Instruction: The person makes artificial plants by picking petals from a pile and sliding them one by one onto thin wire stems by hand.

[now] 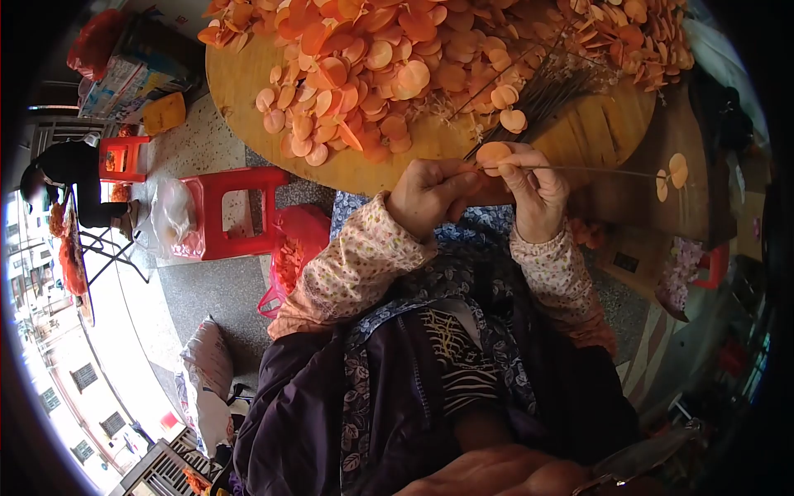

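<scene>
My left hand [428, 195] is closed, its thumb and fingertips pinched together at the near end of a thin artificial stem [608, 171]. Beside it, my right hand [538, 188] pinches the same stem close to a round orange fabric leaf [494, 155]. Toward the right the stem runs out past my fingers, ending in a pair of pale orange leaves [678, 170]. Both hands are just over the near edge of the round wooden table [248, 103]. A large heap of orange leaves [364, 66] covers the table's far part. Bare brown stems [550, 95] lie in a bundle beyond my right hand.
At left stands a red plastic stool [223, 215] with a clear bag [172, 211] on it. A pink-red bag [298, 240] of orange pieces hangs by my left sleeve. Another person [78, 178] sits at a folding table farther left. Cardboard [633, 256] is at right.
</scene>
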Demonstrator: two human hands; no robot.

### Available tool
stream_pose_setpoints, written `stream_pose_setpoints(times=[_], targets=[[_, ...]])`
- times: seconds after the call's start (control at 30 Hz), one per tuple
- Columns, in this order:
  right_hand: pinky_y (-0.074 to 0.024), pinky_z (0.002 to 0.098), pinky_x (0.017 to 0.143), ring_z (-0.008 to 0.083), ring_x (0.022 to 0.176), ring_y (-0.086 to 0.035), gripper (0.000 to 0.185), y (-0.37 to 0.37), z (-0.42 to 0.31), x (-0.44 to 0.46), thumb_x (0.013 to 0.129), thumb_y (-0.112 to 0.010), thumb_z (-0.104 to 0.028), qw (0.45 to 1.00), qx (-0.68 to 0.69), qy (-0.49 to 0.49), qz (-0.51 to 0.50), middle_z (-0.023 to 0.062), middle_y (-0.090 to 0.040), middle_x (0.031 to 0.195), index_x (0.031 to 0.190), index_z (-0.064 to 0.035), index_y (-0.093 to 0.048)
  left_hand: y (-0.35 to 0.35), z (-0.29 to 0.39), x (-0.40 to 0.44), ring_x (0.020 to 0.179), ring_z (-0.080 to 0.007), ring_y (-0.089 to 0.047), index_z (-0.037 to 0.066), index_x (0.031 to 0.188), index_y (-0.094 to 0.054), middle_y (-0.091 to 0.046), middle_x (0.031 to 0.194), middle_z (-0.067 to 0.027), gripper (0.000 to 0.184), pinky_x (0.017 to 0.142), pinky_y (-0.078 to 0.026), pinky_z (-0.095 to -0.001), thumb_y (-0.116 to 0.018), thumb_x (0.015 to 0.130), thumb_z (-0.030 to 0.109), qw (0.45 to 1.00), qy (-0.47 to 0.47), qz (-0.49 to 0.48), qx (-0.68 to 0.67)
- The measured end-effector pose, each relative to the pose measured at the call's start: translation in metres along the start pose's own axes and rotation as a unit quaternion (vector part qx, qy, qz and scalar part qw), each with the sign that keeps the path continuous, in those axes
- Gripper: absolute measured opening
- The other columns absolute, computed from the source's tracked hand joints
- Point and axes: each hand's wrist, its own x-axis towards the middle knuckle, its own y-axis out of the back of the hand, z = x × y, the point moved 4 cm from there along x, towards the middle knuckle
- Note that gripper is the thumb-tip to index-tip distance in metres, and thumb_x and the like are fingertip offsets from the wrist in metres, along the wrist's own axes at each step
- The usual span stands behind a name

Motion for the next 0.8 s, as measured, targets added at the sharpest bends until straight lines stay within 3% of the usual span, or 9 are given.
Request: stream_pose_setpoints(times=[0.43, 0.5, 0.53, 0.6, 0.8], targets=[[-0.0469, 0.0215, 0.068, 0.011, 0.075, -0.06, 0.007, 0.007, 0.016, -0.007, 0.088, -0.057, -0.005, 0.998, -0.051, -0.01, 0.025, 0.008, -0.064, 0.084, 0.09, 0.0015, -0.057, -0.001, -0.002, 0.001, 0.049, -0.0065, -0.045, -0.004, 0.093, -0.063, -0.053, 0.058, -0.0013, 0.023, 0.047, -0.033, -0.02, -0.054, 0.088, 0.016, 1.0, -0.001, -0.003, 0.001], [-0.0484, 0.0238, 0.066, 0.0149, 0.073, -0.061, 0.005, 0.003, 0.009, -0.006, 0.086, -0.057, -0.001, 0.986, -0.146, 0.075, 0.001, 0.0105, -0.063, 0.083, 0.09, 0.0013, -0.056, -0.004, 0.001, -0.001, 0.049, -0.0063, -0.044, -0.004, 0.094, -0.063, -0.053, 0.058, -0.001, 0.022, 0.047, -0.033, -0.0198, -0.054, 0.088, 0.015, 1.0, -0.007, 0.006, 0.014], [-0.0484, 0.0238, 0.066, 0.0149, 0.073, -0.061, 0.005, 0.002, 0.01, -0.005, 0.086, -0.057, -0.001, 0.986, -0.147, 0.075, 0.001, 0.0105, -0.063, 0.083, 0.09, 0.0013, -0.056, -0.005, 0.002, -0.002, 0.05, -0.006, -0.044, -0.004, 0.096, -0.063, -0.053, 0.058, -0.0007, 0.022, 0.047, -0.033, -0.0197, -0.054, 0.088, 0.014, 0.999, -0.013, 0.015, 0.027], [-0.0495, 0.0267, 0.064, 0.0192, 0.072, -0.061, 0.006, -0.003, 0.006, -0.004, 0.084, -0.058, 0.002, 0.97, -0.177, 0.165, 0.011, 0.0125, -0.063, 0.084, 0.09, 0.0011, -0.056, -0.007, -0.004, -0.002, 0.049, -0.0058, -0.043, -0.004, 0.096, -0.063, -0.053, 0.058, -0.0004, 0.021, 0.046, -0.033, -0.0199, -0.054, 0.088, 0.012, 0.998, -0.038, 0.031, 0.033], [-0.0499, 0.0284, 0.065, 0.0213, 0.075, -0.061, 0.007, -0.007, 0.004, -0.007, 0.084, -0.058, 0.002, 0.959, -0.217, 0.182, 0.005, 0.0125, -0.062, 0.086, 0.09, 0.0003, -0.056, -0.018, 0.004, -0.007, 0.051, -0.0069, -0.046, -0.005, 0.094, -0.063, -0.055, 0.059, -0.0021, 0.018, 0.047, -0.037, -0.0218, -0.05, 0.088, 0.006, 0.978, -0.145, 0.072, 0.132]])
